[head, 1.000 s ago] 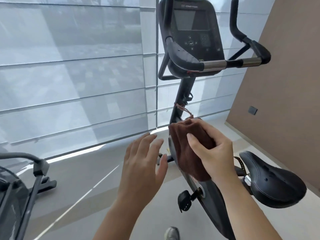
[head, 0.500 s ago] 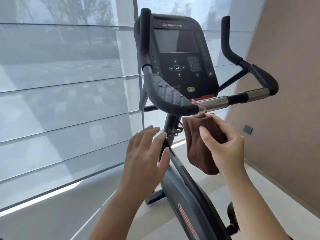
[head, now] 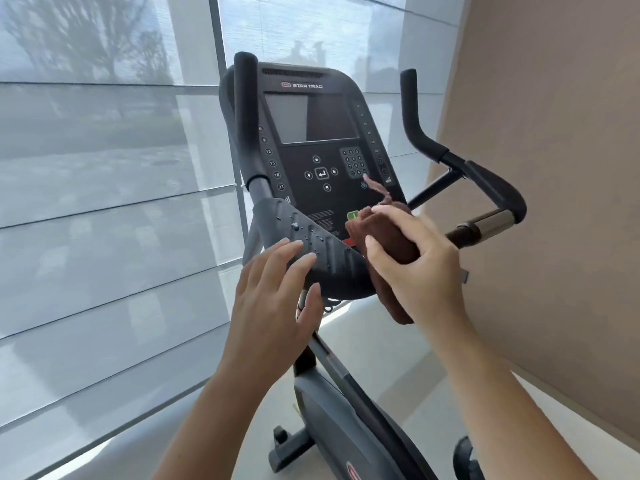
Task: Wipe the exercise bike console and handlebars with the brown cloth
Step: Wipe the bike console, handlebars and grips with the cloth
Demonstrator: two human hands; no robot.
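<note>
Brown cloth (head: 391, 239) is mid-frame, bunched in the right hand (head: 429, 271), at the lower edge of the console (head: 311, 147). Which way's the wipe?

Reply: Up-frame, I'd guess, along the console's long axis. Right hand's nearer. Left hand (head: 273, 299) is relaxed, fingertips over the handlebar (head: 332, 265), gripping nothing.

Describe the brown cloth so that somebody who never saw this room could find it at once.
Start at the black exercise bike console in front of the window blinds. Below its keypad, at the lower right edge, the right hand grips a bunched brown cloth. It is the only soft brown thing among the black handlebars, with a loose strand sticking up.
</note>
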